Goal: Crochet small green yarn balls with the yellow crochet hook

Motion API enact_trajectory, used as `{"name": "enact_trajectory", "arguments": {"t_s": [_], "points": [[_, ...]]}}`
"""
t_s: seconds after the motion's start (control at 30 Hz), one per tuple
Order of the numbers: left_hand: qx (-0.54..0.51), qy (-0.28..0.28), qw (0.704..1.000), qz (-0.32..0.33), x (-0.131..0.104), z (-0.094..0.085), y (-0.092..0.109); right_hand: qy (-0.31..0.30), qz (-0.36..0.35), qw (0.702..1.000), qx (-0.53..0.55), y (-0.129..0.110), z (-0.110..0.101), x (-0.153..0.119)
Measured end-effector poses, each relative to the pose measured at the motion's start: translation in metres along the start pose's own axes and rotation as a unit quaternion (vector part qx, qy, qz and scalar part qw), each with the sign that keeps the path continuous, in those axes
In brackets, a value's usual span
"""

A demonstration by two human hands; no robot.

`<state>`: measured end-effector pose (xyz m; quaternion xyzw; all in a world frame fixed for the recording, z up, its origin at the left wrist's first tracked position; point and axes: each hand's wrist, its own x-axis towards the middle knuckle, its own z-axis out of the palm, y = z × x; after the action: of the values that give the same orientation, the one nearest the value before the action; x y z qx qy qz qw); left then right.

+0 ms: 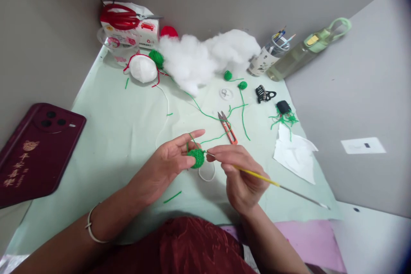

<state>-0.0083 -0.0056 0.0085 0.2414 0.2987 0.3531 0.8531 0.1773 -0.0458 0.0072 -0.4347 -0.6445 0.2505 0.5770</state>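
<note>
With the round green crocheted piece [197, 159] pinched in the left hand [165, 160], the slim yellow-and-silver metal hook [274, 183] clamped in the right hand [242, 175] should be turned gently at two o'clock.

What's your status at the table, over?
Left hand pinching green crochet piece. Right hand holding yellow-handled hook at its edge. Orange snips lying just beyond.

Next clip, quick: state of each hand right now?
Left hand: holding the green crochet piece, index finger extended.
Right hand: closed on the yellow-handled hook.
</note>
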Motion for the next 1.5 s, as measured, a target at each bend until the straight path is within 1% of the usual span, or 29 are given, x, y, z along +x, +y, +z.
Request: {"name": "enact_trajectory", "arguments": {"t_s": [0.1,0.2,0.3,0.37,0.43,0.5,0.6,0.67,0.77,0.83,0.9,1.0,1.1,1.33,1.5], "points": [[0.004,0.001,1.0,-0.006,-0.001,0.0,0.001,0.018,0.047,0.998,0.04,0.0,-0.003,0.001],[0.004,-0.02,1.0,-0.003,0.0,-0.001,0.002,0.032,0.094,0.99,0.098,0.001,-0.006,0.002],[-0.003,-0.049,0.999,-0.001,0.001,-0.002,0.002,0.033,0.156,0.974,0.162,0.001,-0.01,0.006],[0.004,-0.064,0.998,-0.011,0.002,-0.002,0.001,0.031,0.199,0.959,0.198,0.001,-0.011,0.009],[0.026,-0.073,0.997,-0.019,0.001,-0.003,0.0,0.026,0.218,0.95,0.22,0.0,-0.009,0.009],[0.051,-0.075,0.996,-0.015,0.0,-0.003,-0.003,0.02,0.199,0.957,0.208,-0.001,-0.005,0.007],[0.085,-0.067,0.994,0.014,-0.001,-0.004,-0.007,0.019,0.139,0.982,0.125,-0.002,0.001,0.003],[0.113,-0.054,0.992,0.032,-0.001,-0.004,-0.009,0.015,0.12,0.989,0.09,-0.001,0.003,0.0],[0.174,-0.006,0.983,0.065,-0.001,-0.004,-0.011,0.001,0.126,0.986,0.107,0.001,0.003,-0.001],[0.218,0.028,0.972,0.085,-0.002,-0.002,-0.011,0.001,0.147,0.979,0.14,0.004,0.002,0.0],[0.249,0.044,0.963,0.093,-0.002,0.0,-0.01,0.006,0.177,0.969,0.174,0.006,0.001,0.001],[0.273,0.047,0.956,0.097,-0.003,0.002,-0.007,0.008,0.206,0.955,0.215,0.008,-0.001,0.004],[0.279,0.05,0.954,0.1,-0.003,0.002,-0.004,-0.009,0.197,0.949,0.245,0.008,-0.002,0.005],[0.312,0.032,0.945,0.097,-0.004,-0.001,-0.004,-0.058,0.144,0.96,0.234,0.01,-0.007,0.005],[0.298,0.025,0.95,0.087,-0.003,-0.003,-0.006,-0.078,0.127,0.966,0.21,0.01,-0.011,0.007]]}}
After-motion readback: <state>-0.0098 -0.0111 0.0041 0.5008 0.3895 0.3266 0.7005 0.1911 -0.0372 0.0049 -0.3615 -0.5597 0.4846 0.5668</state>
